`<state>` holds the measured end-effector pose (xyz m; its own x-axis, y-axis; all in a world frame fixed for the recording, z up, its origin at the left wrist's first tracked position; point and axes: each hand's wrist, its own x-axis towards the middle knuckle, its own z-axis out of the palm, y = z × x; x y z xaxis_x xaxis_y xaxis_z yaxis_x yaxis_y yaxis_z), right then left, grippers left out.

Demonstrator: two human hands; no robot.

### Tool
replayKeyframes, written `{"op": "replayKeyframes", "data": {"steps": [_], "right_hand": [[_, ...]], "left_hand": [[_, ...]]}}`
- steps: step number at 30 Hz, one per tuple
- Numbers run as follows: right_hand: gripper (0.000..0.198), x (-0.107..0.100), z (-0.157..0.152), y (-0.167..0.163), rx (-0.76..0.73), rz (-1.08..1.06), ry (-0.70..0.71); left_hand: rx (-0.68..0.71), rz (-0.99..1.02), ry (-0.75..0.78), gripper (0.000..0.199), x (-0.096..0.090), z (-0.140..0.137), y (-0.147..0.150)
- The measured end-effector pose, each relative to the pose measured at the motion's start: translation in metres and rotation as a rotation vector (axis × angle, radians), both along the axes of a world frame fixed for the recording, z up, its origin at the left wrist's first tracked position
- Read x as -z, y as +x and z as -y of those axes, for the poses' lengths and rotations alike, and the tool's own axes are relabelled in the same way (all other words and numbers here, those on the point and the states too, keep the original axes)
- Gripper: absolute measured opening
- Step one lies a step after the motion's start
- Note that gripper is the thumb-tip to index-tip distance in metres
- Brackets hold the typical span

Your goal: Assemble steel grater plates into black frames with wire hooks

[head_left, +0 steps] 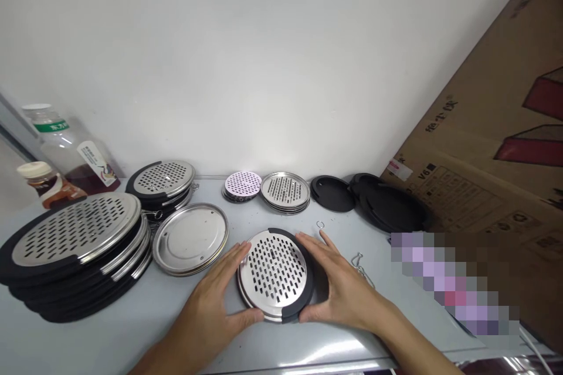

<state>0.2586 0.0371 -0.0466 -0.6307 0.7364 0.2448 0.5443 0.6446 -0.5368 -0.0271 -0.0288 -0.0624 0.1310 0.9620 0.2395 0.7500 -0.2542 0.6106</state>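
Observation:
A round slotted metal disc (275,269) with a partial black rim lies flat on the table in front of me. My left hand (220,287) curves around its left side, fingertips at the upper left edge and thumb at the lower edge. On the opposite side, my right hand (336,281) curves around the black rim, with fingers at the top right and thumb at the bottom right. Just left of the disc sits a small stack of plain round metal plates (191,237). A small metal ring (320,225) and a thin chain (361,266) lie near my right hand.
Stacks of similar slotted discs (74,234) stand at the left, another (167,179) behind. Toward the wall are a pink slotted disc (243,184), metal slotted plates (285,189) and black round pieces (333,193). Bottles (73,149) stand far left; a cardboard box (475,176) leans right.

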Motion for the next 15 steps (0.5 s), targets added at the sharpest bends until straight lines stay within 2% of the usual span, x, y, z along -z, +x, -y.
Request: {"op": "replayKeyframes", "data": {"steps": [6, 8, 12, 15], "right_hand": [[0.118, 0.002, 0.005, -0.008, -0.036, 0.094, 0.073], [0.114, 0.002, 0.007, -0.011, -0.03, 0.1, 0.17], [0.087, -0.002, 0.01, -0.015, -0.06, 0.064, 0.365], [0.084, -0.003, 0.01, -0.011, -0.087, 0.029, 0.464]], "left_hand": [[0.017, 0.0, 0.004, 0.092, 0.001, 0.0, 0.0], [0.038, 0.001, -0.013, 0.091, 0.0, 0.001, -0.001], [0.026, 0.046, -0.086, 0.098, -0.005, 0.004, -0.002], [-0.004, 0.113, -0.153, 0.099, -0.012, 0.006, -0.003]]}}
